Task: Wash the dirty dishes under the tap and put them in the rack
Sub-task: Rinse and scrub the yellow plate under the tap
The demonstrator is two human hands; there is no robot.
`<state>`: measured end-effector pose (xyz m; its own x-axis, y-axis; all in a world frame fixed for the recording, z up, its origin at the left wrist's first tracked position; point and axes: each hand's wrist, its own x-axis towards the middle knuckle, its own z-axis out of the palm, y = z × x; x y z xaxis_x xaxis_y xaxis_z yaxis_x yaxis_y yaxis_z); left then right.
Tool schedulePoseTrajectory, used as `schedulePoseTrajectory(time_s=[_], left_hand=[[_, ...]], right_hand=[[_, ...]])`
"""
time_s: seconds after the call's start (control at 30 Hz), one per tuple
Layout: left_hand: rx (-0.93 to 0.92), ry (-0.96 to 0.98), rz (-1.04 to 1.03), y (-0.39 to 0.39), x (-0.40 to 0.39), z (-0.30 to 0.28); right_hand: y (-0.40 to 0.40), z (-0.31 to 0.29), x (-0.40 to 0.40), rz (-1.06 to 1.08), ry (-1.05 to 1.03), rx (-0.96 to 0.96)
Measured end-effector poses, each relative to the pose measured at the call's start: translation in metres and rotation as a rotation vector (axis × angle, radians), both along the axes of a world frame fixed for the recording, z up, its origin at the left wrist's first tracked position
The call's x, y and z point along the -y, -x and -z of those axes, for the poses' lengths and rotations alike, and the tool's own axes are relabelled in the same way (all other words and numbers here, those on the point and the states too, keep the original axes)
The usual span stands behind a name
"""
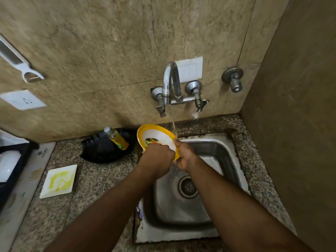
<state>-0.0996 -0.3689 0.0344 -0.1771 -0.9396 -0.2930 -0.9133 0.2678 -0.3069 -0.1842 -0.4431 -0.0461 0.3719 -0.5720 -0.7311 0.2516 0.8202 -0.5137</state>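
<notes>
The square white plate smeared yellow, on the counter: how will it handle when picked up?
The square white plate smeared yellow looks rigid and should lift flat. The yellow residue may make it slippery. It lies flat on the speckled granite counter, so it probably slides, not tips.

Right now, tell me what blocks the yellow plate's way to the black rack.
The yellow plate is held by both hands over the sink. The black rack sits just left, but a soap bottle lies across it, taking up space.

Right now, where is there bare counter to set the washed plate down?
Bare granite lies between the square dish and the sink rim, also right of the sink. Crowded behind: black rack holding the soap bottle.
</notes>
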Motion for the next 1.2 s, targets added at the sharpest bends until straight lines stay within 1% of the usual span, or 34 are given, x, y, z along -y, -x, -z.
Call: schedulePoseTrajectory(time_s=[0.07, 0.13, 0.27, 0.3, 0.4, 0.47, 0.53, 0.6, 0.67, 0.7, 0.77, 0.83, 0.9, 0.93, 1.0, 1.13, 1.2], left_hand=[[-0.041, 0.042, -0.019, -0.008, 0.002, 0.003], [-0.124, 0.077, -0.04, -0.017, 0.002, 0.011], [-0.291, 0.215, -0.055, -0.03, -0.006, 0.029], [-0.327, 0.182, -0.066, -0.032, -0.008, 0.032], [-0.439, -0.064, -0.138, -0.029, -0.01, 0.04], [-0.527, -0.135, -0.187, -0.022, -0.006, 0.047], [-0.665, -0.144, -0.221, -0.016, -0.002, 0.053], [-0.891, -0.116, -0.243, -0.012, 0.001, 0.06], [-1.127, -0.025, -0.281, -0.011, 0.002, 0.065], [-1.218, 0.04, -0.304, -0.011, 0.002, 0.067], [-1.328, 0.165, -0.345, -0.011, 0.003, 0.076], [-1.443, 0.261, -0.388, -0.009, 0.003, 0.08], [-1.54, 0.36, -0.438, -0.007, 0.002, 0.081], [-1.531, 0.419, -0.456, -0.007, 0.002, 0.081], [-1.454, 0.513, -0.438, -0.012, 0.0, 0.079], [-1.266, 0.572, -0.281, -0.027, -0.008, 0.073], [-1.154, 0.623, -0.206, -0.032, -0.012, 0.066]], right_hand=[[0.001, -0.006, 0.001, -0.018, 0.007, -0.001], [0.008, -0.009, 0.002, -0.034, 0.01, -0.016], [0.034, -0.014, 0.002, -0.087, 0.074, -0.172], [0.042, -0.018, 0.003, -0.084, 0.103, -0.22], [0.06, -0.025, 0.008, -0.025, 0.246, -0.385], [0.067, -0.026, 0.013, 0.01, 0.376, -0.488], [0.073, -0.029, 0.016, 0.016, 0.508, -0.6], [0.076, -0.029, 0.018, 0.001, 0.659, -0.705], [0.079, -0.032, 0.018, 0.013, 0.774, -0.752], [0.079, -0.032, 0.018, 0.034, 0.814, -0.748], [0.08, -0.034, 0.014, 0.111, 0.857, -0.702], [0.078, -0.03, 0.013, 0.184, 0.885, -0.632], [0.075, -0.026, 0.013, 0.258, 0.861, -0.52], [0.073, -0.023, 0.013, 0.287, 0.82, -0.438], [0.071, -0.018, 0.012, 0.323, 0.683, -0.287], [0.064, 0.0, 0.008, 0.37, 0.37, -0.079], [0.056, 0.006, 0.003, 0.371, 0.277, -0.019]])
